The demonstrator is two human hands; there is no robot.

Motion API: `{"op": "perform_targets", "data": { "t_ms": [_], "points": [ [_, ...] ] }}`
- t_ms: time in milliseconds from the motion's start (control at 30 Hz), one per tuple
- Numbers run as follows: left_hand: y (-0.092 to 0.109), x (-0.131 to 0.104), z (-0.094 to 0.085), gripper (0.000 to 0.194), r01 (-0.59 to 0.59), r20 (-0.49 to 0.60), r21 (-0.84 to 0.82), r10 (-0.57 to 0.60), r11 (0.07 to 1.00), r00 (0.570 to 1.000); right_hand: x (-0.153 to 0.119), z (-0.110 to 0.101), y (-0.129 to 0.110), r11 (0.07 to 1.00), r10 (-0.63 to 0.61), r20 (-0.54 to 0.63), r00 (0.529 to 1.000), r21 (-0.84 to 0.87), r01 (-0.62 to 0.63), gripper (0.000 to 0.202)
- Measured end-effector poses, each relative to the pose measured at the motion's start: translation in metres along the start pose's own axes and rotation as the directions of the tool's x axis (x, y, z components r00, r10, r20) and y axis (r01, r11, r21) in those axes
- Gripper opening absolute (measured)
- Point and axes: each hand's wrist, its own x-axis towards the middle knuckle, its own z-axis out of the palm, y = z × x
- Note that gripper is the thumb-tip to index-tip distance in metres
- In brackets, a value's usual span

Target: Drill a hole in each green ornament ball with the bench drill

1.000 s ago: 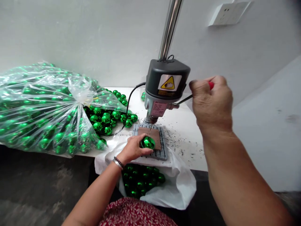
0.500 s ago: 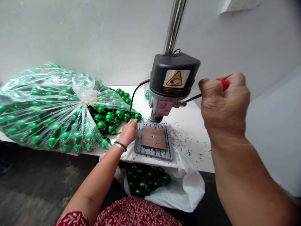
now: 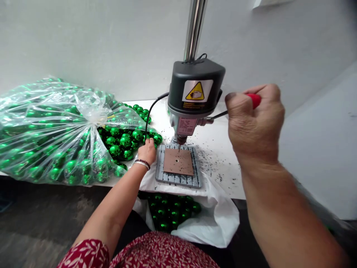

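My right hand (image 3: 256, 124) is closed round the red knob (image 3: 254, 100) of the feed lever on a small drill press (image 3: 195, 87). Its thin drill bit (image 3: 179, 147) hangs above a brown square pad (image 3: 178, 167) with a small hole, lying on the grey slotted base (image 3: 164, 180). At the near edge of a pile of shiny green balls (image 3: 125, 141), my left hand (image 3: 147, 152) reaches forward, its fingers bent at the foremost balls. The fingertips are hidden, so I cannot tell whether a ball is gripped.
A tied clear plastic bag (image 3: 50, 149) full of green balls covers the left of the white table (image 3: 220, 149). Dark shavings lie around the base. Below the front edge, a white bag (image 3: 220, 223) holds more green balls. A black cable (image 3: 150, 111) runs from the drill.
The whole view has shifted, so the drill press appears farther left. My left hand has moved slightly away from the base, toward the green balls. My right hand keeps its hold on the lever knob.
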Motion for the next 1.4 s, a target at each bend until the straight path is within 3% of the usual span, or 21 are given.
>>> {"op": "perform_targets", "data": {
  "t_ms": [100,167,233,267,300,367,433,500,600,767,867,967,1167,1400],
  "points": [
    [-0.002,-0.007,-0.002,0.053,-0.010,0.006,-0.022,0.010,1.000,1.000,-0.001,0.000,0.001,1.000,-0.013,-0.015,1.000,-0.004,0.013,0.016],
    [-0.005,-0.015,-0.003,0.053,-0.035,-0.046,-0.099,0.030,0.994,0.998,-0.002,0.000,0.002,1.000,-0.021,-0.023,1.000,-0.010,0.021,0.016],
    [-0.010,-0.024,-0.003,0.055,-0.096,-0.125,-0.294,0.061,0.951,0.990,-0.002,0.001,0.003,1.000,-0.031,-0.025,0.999,-0.005,0.031,0.016],
    [-0.012,-0.029,-0.002,0.056,-0.123,-0.142,-0.444,0.066,0.888,0.988,-0.003,0.001,0.003,0.999,-0.036,-0.025,0.999,0.002,0.036,0.016],
    [-0.013,-0.033,-0.001,0.056,-0.132,-0.129,-0.614,0.066,0.778,0.989,-0.003,0.001,0.003,0.999,-0.038,-0.025,0.999,0.009,0.039,0.016],
    [-0.014,-0.041,0.002,0.054,-0.064,-0.026,-0.900,0.094,0.431,0.995,-0.004,0.002,0.003,0.999,-0.041,-0.029,0.999,0.014,0.041,0.016],
    [-0.012,-0.047,0.005,0.055,0.059,0.076,-0.993,0.169,0.101,0.983,-0.004,0.002,0.003,0.999,-0.049,-0.033,0.998,0.013,0.049,0.016],
    [-0.008,-0.050,0.006,0.058,0.155,0.141,-0.987,0.232,-0.043,0.963,-0.005,0.001,0.002,0.998,-0.063,-0.028,0.998,0.010,0.063,0.016],
    [0.002,-0.050,0.005,0.055,0.261,0.238,-0.963,0.238,-0.067,0.942,-0.005,0.000,0.001,0.999,-0.053,-0.008,0.999,0.006,0.053,0.017],
    [0.015,-0.045,0.000,0.025,0.395,0.371,-0.911,0.178,-0.119,0.911,-0.005,-0.001,-0.001,0.999,-0.032,0.000,0.999,0.001,0.032,0.020],
    [0.017,-0.043,0.001,0.024,0.444,0.431,-0.876,0.111,-0.188,0.896,-0.005,0.000,-0.002,1.000,-0.020,-0.001,1.000,-0.007,0.020,0.022],
    [0.015,-0.042,0.003,0.027,0.446,0.427,-0.865,0.132,-0.231,0.895,-0.004,0.000,-0.003,1.000,-0.027,-0.004,1.000,-0.006,0.027,0.021],
    [0.011,-0.046,0.003,0.030,0.487,0.400,-0.809,0.301,-0.328,0.866,0.001,0.001,-0.007,0.998,-0.013,0.032,0.999,-0.067,0.016,0.018],
    [0.012,-0.048,0.009,0.033,0.425,0.348,-0.852,0.276,-0.305,0.896,0.003,0.001,-0.009,0.996,0.020,0.059,0.998,-0.091,-0.014,0.020]
  ]
}}
